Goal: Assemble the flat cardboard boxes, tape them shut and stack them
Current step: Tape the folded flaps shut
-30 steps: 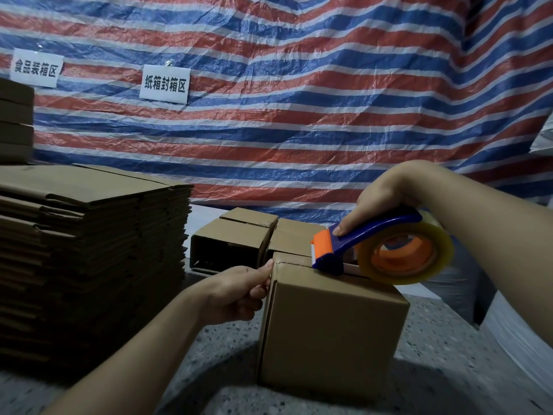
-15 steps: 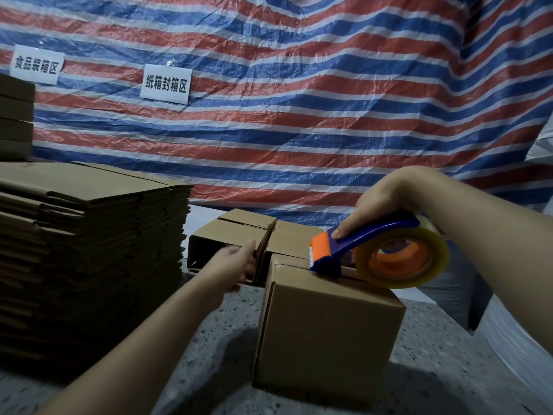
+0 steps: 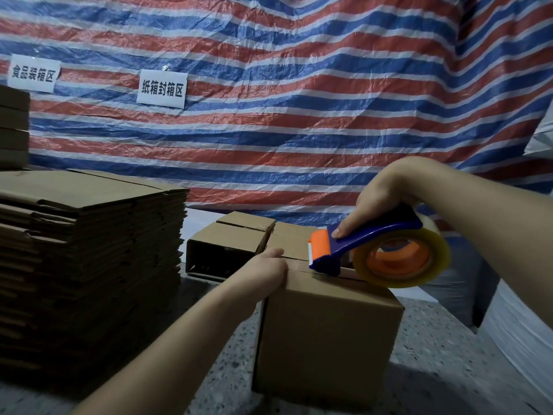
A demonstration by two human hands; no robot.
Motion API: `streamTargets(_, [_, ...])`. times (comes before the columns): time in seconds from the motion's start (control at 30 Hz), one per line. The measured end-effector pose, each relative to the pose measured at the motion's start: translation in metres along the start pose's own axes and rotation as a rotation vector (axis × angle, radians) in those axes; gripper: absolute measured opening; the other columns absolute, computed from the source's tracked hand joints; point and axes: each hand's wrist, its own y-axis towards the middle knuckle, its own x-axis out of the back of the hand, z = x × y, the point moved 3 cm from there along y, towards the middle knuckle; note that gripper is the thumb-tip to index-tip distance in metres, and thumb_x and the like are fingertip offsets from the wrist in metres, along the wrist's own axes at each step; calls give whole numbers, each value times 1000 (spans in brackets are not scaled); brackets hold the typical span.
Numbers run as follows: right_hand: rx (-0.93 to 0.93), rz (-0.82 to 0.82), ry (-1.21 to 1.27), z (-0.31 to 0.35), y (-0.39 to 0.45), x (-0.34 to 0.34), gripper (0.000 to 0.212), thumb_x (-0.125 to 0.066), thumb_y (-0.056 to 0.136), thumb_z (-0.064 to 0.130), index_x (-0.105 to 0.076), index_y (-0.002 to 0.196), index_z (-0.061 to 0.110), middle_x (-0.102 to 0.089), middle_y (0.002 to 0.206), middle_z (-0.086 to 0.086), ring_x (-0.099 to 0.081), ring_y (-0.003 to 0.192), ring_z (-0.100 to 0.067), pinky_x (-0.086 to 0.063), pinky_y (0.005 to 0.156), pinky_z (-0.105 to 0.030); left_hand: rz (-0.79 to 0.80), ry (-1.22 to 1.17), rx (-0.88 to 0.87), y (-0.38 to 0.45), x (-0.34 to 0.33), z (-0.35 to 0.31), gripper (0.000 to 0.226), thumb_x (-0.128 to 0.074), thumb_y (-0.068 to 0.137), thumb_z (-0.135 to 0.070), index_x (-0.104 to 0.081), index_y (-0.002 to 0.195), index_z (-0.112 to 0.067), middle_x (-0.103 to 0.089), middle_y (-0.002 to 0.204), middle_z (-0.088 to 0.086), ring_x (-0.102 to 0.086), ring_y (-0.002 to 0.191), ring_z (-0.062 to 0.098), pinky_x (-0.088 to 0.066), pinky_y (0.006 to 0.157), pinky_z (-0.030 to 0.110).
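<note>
Left hand (image 3: 269, 272) back on box (image 3: 326, 333); tape dispenser (image 3: 374, 253) points left

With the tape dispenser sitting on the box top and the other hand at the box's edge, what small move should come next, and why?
Probably draw the blue-and-orange tape dispenser along the top seam of the brown cardboard box. The right hand grips its handle, its orange head rests on the seam between the closed flaps, and the left hand braces the box's top left edge, so the box looks steadied for a pull.

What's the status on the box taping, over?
Right hand grips tape dispenser on the box top seam. Left hand steadies the box's top left edge. Nothing in the way.
</note>
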Motion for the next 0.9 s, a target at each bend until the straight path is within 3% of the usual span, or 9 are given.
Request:
streamTargets(0.07, [-7, 31, 21, -10, 0, 3, 83, -77, 59, 73, -68, 110, 9, -78, 89, -11, -76, 77, -24, -60, 66, -30, -5, 7, 8, 0, -1, 0, 49, -44, 100, -18, -44, 148, -25, -42, 152, 3, -39, 137, 21, -30, 117, 40])
streamTargets(0.23, [-86, 74, 14, -59, -3, 5, 114, -88, 26, 79, -69, 114, 9, -78, 94, -12, -77, 80, -25, -59, 63, -29, -28, -8, 22, -3, 0, 1, 49, -44, 99, -18, -44, 149, -23, -40, 153, -1, -37, 139, 18, -27, 118, 38])
streamTargets(0.53, [-115, 50, -57, -68, 12, -11, 122, -80, 14, 85, -69, 113, 15, -79, 90, -6, -77, 78, -20, -58, 62, -27, 5, 32, 17, -4, 3, -3, 47, -48, 100, -21, -46, 147, -23, -45, 150, 0, -43, 134, 18, -32, 116, 37])
streamTargets(0.63, [-112, 59, -48, -67, 10, -13, 101, -79, 41, 84, -67, 113, 15, -79, 85, -6, -77, 74, -19, -58, 60, -26, -19, 305, -76, -7, 6, -12, 45, -43, 103, -28, -43, 147, -25, -45, 149, 2, -45, 133, 20, -35, 113, 39])
streamTargets(0.73, [-120, 57, -10, -70, 11, -16, 86, -76, 58, 79, -66, 113, 14, -79, 84, -6, -77, 74, -19, -59, 59, -26, -162, 856, -357, -16, -1, -38, 43, -30, 104, -42, -44, 141, -26, -44, 148, 0, -43, 133, 20, -31, 114, 44])
streamTargets(0.8, [-123, 65, 10, -71, 11, -17, 83, -76, 62, 78, -65, 114, 14, -79, 84, -6, -77, 74, -19, -59, 58, -27, -78, 1000, -506, -22, -21, -51, 57, -21, 102, -54, -34, 149, -25, -31, 159, -1, -26, 146, 18, -15, 119, 42])
streamTargets(0.9, [-108, 69, 22, -71, 10, -18, 82, -74, 65, 77, -65, 113, 13, -79, 86, -7, -77, 74, -20, -59, 60, -27, 171, 1132, -489, -27, -50, -47, 82, -14, 92, -74, -19, 156, -23, -19, 164, 1, -14, 150, 17, -7, 120, 42])
